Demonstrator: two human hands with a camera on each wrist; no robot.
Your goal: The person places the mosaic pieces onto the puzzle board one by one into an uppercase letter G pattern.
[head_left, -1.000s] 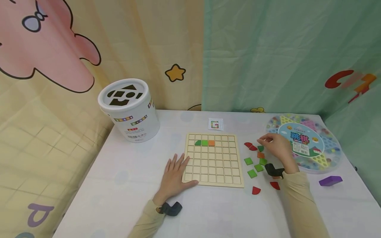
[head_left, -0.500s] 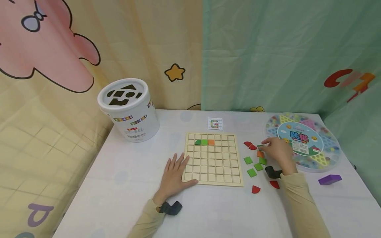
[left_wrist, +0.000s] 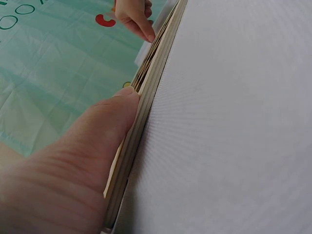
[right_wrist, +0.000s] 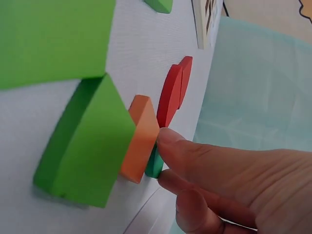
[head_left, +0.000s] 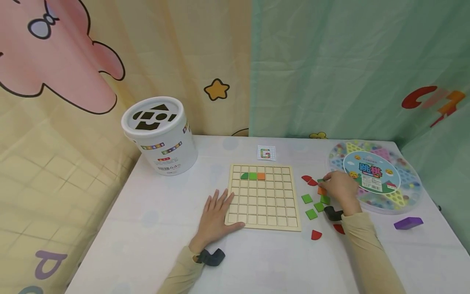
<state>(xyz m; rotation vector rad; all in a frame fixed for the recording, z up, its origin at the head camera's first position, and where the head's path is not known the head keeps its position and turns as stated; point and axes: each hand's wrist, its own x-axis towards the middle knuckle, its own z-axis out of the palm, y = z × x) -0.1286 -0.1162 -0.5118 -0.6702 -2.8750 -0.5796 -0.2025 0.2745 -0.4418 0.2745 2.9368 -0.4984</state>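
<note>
The left hand (head_left: pixel 211 224) rests spread at the left edge of a wooden grid board (head_left: pixel 262 200), its thumb along the near edge. Set in the board's upper rows are a dark green quarter-circle tile (head_left: pixel 244 176), a light green square (head_left: pixel 253 176) and an orange square (head_left: pixel 261 176). To the right of the board, the right hand (head_left: pixel 341 190) pinches another dark green quarter-circle tile (right_wrist: pixel 154 163) between thumb and finger, partly hidden by them. Close beside it lie an orange square tile (right_wrist: pixel 140 141) and red quarter-circle tiles (right_wrist: pixel 170 92).
Several light green squares (head_left: pixel 311 214) and more red quarter-circles (head_left: pixel 316 235) lie right of the board. A pattern card (head_left: pixel 266 153) sits behind it. A white bucket (head_left: pixel 165 151) stands back left, a round game box (head_left: pixel 407 175) back right, a purple block (head_left: pixel 408 223) near it.
The right hand has come down from just above the loose tiles to the dark green quarter-circle, its thumb and finger closing on it. The left hand stays in place on the board.
</note>
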